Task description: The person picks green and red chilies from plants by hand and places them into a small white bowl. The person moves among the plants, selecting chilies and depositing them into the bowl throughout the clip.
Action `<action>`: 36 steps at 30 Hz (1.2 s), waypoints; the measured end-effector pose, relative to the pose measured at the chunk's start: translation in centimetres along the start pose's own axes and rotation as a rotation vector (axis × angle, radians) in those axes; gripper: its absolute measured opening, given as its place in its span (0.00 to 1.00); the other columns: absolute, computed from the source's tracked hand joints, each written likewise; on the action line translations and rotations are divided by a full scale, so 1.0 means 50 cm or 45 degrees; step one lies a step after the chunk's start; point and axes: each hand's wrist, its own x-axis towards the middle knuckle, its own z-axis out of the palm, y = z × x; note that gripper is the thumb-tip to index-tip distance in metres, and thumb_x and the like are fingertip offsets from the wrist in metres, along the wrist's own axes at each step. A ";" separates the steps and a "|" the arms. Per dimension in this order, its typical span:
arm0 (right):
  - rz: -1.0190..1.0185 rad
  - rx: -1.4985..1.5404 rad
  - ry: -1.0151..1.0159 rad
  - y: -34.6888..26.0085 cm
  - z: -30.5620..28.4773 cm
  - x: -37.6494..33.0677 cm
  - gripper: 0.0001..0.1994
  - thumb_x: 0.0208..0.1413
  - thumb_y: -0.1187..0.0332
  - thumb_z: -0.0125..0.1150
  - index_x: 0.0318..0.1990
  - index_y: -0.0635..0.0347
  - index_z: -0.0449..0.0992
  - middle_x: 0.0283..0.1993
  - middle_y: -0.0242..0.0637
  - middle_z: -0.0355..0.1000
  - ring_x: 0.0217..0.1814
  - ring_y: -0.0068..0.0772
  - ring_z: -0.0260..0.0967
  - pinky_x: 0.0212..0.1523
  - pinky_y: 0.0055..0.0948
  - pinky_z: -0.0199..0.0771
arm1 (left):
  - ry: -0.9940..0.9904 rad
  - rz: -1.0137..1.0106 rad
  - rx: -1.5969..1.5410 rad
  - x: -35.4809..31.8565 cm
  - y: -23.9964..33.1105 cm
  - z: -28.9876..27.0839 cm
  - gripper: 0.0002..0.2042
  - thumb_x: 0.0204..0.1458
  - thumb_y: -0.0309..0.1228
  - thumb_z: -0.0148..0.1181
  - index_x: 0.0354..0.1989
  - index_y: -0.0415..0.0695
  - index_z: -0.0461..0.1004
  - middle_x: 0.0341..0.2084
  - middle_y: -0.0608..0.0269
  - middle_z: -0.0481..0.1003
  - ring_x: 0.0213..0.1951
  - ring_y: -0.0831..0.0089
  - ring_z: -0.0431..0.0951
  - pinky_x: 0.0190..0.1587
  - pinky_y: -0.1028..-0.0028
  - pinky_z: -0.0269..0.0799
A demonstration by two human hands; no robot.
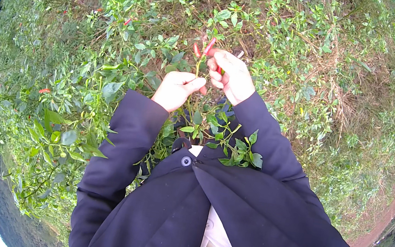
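Observation:
My left hand (176,89) is closed on the green stem (197,68) of a chili plant, thumb and fingers pinching it just below the fruit. Right beside it, my right hand (233,76) has its fingers curled, with thumb and forefinger at a red chili pepper (209,47) that points upward. More red shows between the curled fingers of that hand, partly hidden. A second red chili pepper (196,50) stands on the same stem, just left of the first. Leafy twigs (239,153) of the plant rest against the front of my dark jacket.
Green chili plants (80,79) spread all around, thickest on the left. Scattered red peppers show among them, such as a red chili (44,91) at the left and another red chili (128,21) farther off. Dry straw (340,102) lies at the right, and a bare dirt path (390,211) curves along the right rim.

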 end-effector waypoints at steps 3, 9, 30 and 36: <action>-0.017 -0.167 0.096 -0.004 0.032 0.004 0.08 0.57 0.69 0.50 0.40 0.64 0.68 0.23 0.26 0.61 0.18 0.13 0.51 0.18 0.14 0.51 | -0.085 -0.075 0.260 0.003 0.005 0.001 0.10 0.51 0.32 0.55 0.24 0.38 0.77 0.16 0.70 0.70 0.23 0.83 0.63 0.28 0.79 0.60; 0.037 -0.307 0.234 0.020 0.039 -0.011 0.07 0.55 0.69 0.54 0.35 0.63 0.69 0.22 0.27 0.62 0.15 0.13 0.48 0.14 0.15 0.46 | 0.276 0.165 0.015 0.010 0.001 0.005 0.09 0.51 0.31 0.55 0.28 0.37 0.75 0.17 0.72 0.70 0.22 0.85 0.64 0.26 0.80 0.60; 0.162 0.282 0.312 0.073 -0.011 0.022 0.11 0.59 0.63 0.49 0.30 0.60 0.65 0.17 0.23 0.53 0.12 0.14 0.43 0.10 0.17 0.40 | 0.155 0.071 0.020 0.007 -0.015 0.015 0.11 0.52 0.31 0.54 0.22 0.38 0.74 0.14 0.72 0.67 0.18 0.85 0.61 0.22 0.81 0.55; 0.068 0.532 0.654 0.068 -0.113 0.057 0.13 0.61 0.62 0.44 0.26 0.56 0.60 0.17 0.25 0.51 0.14 0.16 0.45 0.11 0.17 0.43 | 0.428 0.134 0.239 -0.004 -0.040 -0.002 0.12 0.52 0.32 0.55 0.20 0.39 0.74 0.12 0.72 0.64 0.18 0.84 0.59 0.21 0.79 0.54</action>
